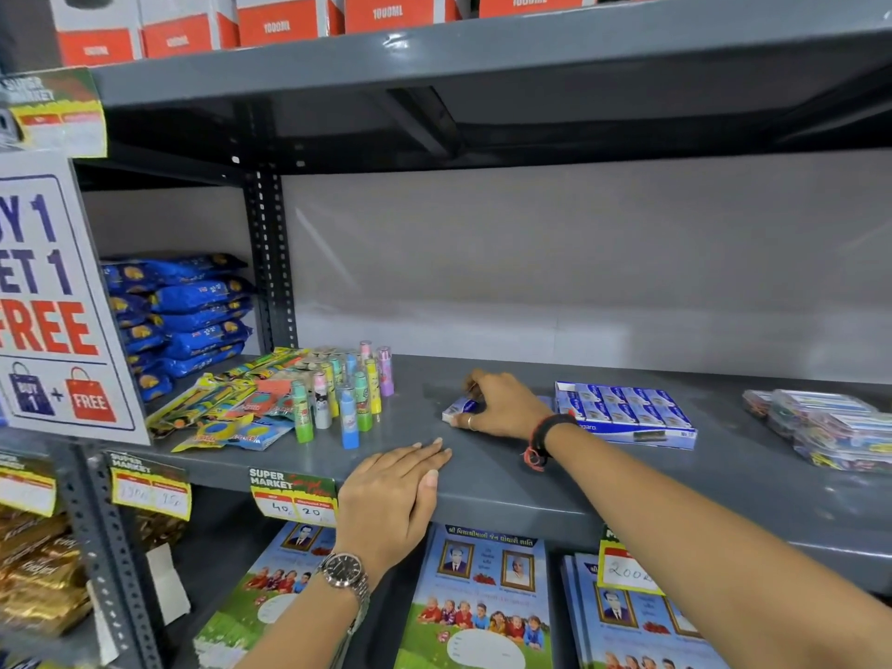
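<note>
Mid-frame, the right hand [502,409] pinches a small blue box [462,409] on the shelf [531,480] just left of its carton [625,413], probably tidying stock, while the left hand [398,490] lies flat, bracing the shelf edge.

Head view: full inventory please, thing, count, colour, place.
small box: one, white and blue, on the grey shelf
carton: one, blue and white, right of the small box
tubes: a dozen or more, pastel colours, upright, left of the small box
flat packets: several, yellow and blue, left of the tubes
bags: one stack, blue, far left
clear packs: several, mixed colours, right end
notebooks: at least three, green and blue, one level down
boxes: one row, red and white, top level
sign: one, white, far left
left hand: flat on the shelf's front edge
right hand: grips the small box
</note>
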{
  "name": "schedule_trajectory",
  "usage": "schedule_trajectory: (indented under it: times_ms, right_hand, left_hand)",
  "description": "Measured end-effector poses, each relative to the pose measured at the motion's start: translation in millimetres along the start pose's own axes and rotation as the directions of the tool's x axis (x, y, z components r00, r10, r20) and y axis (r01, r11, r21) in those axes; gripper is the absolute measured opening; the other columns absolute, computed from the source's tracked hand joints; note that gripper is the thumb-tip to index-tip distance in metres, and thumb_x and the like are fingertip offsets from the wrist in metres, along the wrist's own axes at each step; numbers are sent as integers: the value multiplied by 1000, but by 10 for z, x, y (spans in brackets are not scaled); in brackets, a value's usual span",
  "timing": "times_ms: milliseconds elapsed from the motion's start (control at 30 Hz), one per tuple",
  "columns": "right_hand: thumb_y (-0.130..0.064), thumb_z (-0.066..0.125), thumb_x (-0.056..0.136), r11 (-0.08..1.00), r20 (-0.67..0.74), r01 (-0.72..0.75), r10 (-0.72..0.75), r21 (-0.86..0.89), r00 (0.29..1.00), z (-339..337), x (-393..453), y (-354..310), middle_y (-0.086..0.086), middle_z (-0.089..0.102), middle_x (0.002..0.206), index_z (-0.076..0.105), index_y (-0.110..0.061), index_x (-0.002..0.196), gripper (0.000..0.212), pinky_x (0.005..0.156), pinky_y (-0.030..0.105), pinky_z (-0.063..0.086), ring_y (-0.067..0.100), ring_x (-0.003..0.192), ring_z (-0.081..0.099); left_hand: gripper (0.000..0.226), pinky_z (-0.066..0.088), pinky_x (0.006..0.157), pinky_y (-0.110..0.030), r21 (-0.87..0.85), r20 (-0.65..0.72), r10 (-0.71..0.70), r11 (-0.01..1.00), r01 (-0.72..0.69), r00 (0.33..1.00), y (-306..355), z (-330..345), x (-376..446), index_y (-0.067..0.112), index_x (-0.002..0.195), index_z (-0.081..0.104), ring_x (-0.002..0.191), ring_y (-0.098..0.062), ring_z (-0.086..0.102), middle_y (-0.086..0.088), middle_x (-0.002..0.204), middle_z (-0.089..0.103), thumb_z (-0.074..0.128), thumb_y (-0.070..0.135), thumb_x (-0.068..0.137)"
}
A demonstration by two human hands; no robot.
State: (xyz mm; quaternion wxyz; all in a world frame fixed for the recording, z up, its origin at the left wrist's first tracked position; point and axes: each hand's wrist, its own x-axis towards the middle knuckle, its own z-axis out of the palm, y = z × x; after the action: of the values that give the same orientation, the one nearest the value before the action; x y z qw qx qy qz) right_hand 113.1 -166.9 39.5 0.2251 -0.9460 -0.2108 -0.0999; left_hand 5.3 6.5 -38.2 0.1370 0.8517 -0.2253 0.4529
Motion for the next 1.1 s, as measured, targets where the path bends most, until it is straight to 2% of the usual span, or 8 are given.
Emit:
schedule_trajectory:
  times_ms: [100, 267, 367, 467, 667, 900, 1033, 1100]
  right_hand:
    - [-31, 82, 64, 976, -10, -56, 59, 212, 998, -64, -25, 61, 4, 60, 102, 50, -11, 114, 64, 75, 26, 46, 17, 85, 58]
    - [-19, 85, 62, 914, -182, -92, 176, 396, 967, -443, -157, 465, 10, 62, 106, 52, -10, 109, 58, 81, 24, 47, 18, 90, 59]
    - [-19, 84, 64, 868, -217, -175, 304, 465, 928, -618, -264, 767, 12, 63, 109, 54, -9, 108, 55, 82, 24, 44, 19, 94, 58]
    - [-21, 84, 64, 863, -197, -244, 359, 442, 912, -670, -331, 951, 13, 63, 112, 54, -9, 109, 55, 83, 25, 44, 20, 96, 59]
    - [-16, 79, 71, 875, -129, -246, 325, 417, 937, -670, -346, 979, 18, 60, 124, 50, -5, 120, 58, 100, 36, 46, 27, 110, 59]
    - [2, 62, 82, 877, 118, -335, 314, 344, 942, -817, -330, 921, 18, 45, 143, 31, -2, 138, 64, 108, 38, 39, 29, 128, 47]
    - [4, 57, 86, 881, 158, -326, 288, 344, 945, -834, -366, 890, 19, 30, 151, 14, -4, 145, 74, 110, 39, 36, 31, 137, 36]
    - [5, 55, 86, 890, 118, -299, 275, 345, 954, -825, -419, 899, 16, 27, 153, 14, -7, 146, 74, 112, 36, 33, 27, 140, 31]
  left_hand:
    - [45, 40, 87, -21, -12, -6, 2, 1000, -2, 1000, -12, 8, -2, 25, 105, 72, 99, -6, 65, 10, 110, 70, 28, 32, 96]
    - [47, 43, 86, -23, -26, -24, 5, 1000, -5, 1000, -13, 26, -3, 25, 106, 71, 100, -6, 64, 10, 110, 70, 26, 34, 98]
    - [46, 45, 84, -24, -36, -38, 5, 999, -6, 999, -16, 30, -5, 25, 105, 72, 99, -7, 65, 10, 109, 70, 27, 33, 97]
    - [46, 45, 83, -23, -44, -46, 11, 999, -13, 999, -17, 28, -5, 25, 105, 72, 99, -7, 65, 10, 109, 70, 27, 33, 97]
    - [47, 44, 86, -24, -44, -15, -2, 999, 1, 1000, -14, 25, -9, 25, 108, 70, 102, -7, 64, 11, 112, 68, 25, 34, 98]
    - [48, 41, 87, -21, -46, 29, -31, 998, 32, 999, -4, 16, -9, 27, 108, 70, 102, -5, 63, 12, 112, 68, 24, 35, 98]
    - [48, 42, 87, -21, -60, 40, -41, 997, 43, 998, 6, 10, -5, 26, 107, 71, 102, -5, 63, 12, 112, 68, 24, 35, 98]
    - [47, 43, 86, -22, -58, 49, -26, 998, 29, 998, 12, -18, 3, 26, 106, 71, 102, -5, 63, 12, 111, 68, 25, 35, 98]
